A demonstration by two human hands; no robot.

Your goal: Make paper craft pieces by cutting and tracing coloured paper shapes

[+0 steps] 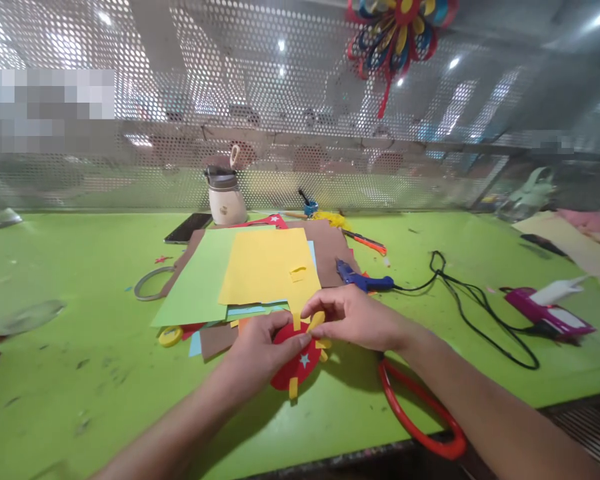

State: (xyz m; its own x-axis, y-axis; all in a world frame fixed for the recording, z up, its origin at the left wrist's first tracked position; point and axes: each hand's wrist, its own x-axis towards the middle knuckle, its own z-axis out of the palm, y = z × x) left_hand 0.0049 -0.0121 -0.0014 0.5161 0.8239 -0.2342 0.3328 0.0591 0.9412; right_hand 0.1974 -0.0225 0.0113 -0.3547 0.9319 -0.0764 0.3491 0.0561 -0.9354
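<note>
A red paper disc (pixel 289 371) with a pale blue star (pixel 304 361) on it is held above the front of the table. Several short yellow paper loops stick out around its rim. My left hand (pixel 264 341) grips the disc from the left, thumb on top and fingers behind. At the disc's upper right edge, my right hand (pixel 356 316) pinches a yellow paper strip (pixel 317 321) between thumb and fingers. Just beyond both hands lies a yellow sheet (pixel 265 263), with small yellow strips (pixel 297 271) on it, over a light green sheet (pixel 195 283).
A blue glue gun (pixel 364 278) lies right of the sheets, its black cord (pixel 473 293) running to a magenta power strip (pixel 550 313). Red-handled scissors (pixel 420 413) rest by my right forearm. A tape roll (pixel 171 336), phone (pixel 188 228) and bottle (pixel 227 199) are at left.
</note>
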